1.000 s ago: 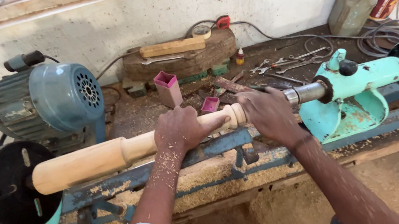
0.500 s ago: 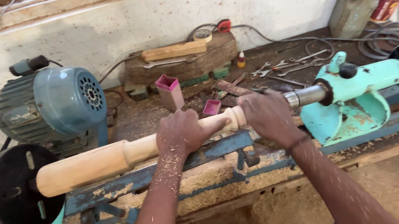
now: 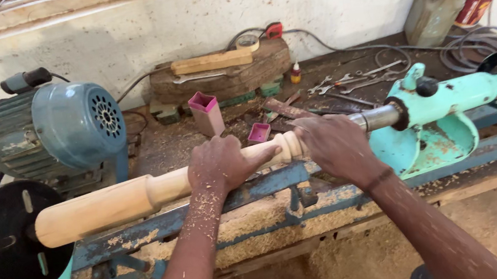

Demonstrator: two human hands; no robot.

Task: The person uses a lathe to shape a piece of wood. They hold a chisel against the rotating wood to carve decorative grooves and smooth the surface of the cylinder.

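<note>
Nearest the camera, sawdust is lying thick along the blue lathe bed [image 3: 330, 202] and on the floor below it. Just above the bed, the left hand [image 3: 221, 164] is wrapping over the turned wooden spindle [image 3: 137, 199], palm down and fingers closed around its narrower part, the index finger pointing right along the wood. The right hand [image 3: 336, 145] is cupping over the spindle's right end, where the beaded section is meeting the steel point of the green tailstock [image 3: 444, 108]; its fingers are curling around the wood, so both hands are gripping the same piece. The spindle is lying level between the black faceplate [image 3: 5, 248] at the left and the tailstock at the right, its thick end touching the faceplate.

Judging by the grip, the piece is being steadied or felt between centres, and doing this well is probably calling for a light, even hold with the wood at rest, fingers kept away from the gap at the tailstock point and sleeves kept back from the faceplate.

Farther off, the blue motor [image 3: 54, 133] is sitting behind the left end. Two pink cups [image 3: 206, 113] are standing on the bench behind the hands, with spanners [image 3: 341, 80] scattered to their right. Against the far wall a wooden block [image 3: 211, 61] is resting on a dark slab, and a grey jug [image 3: 435, 3] is standing at the far right beside coiled cable [image 3: 475, 45]
</note>
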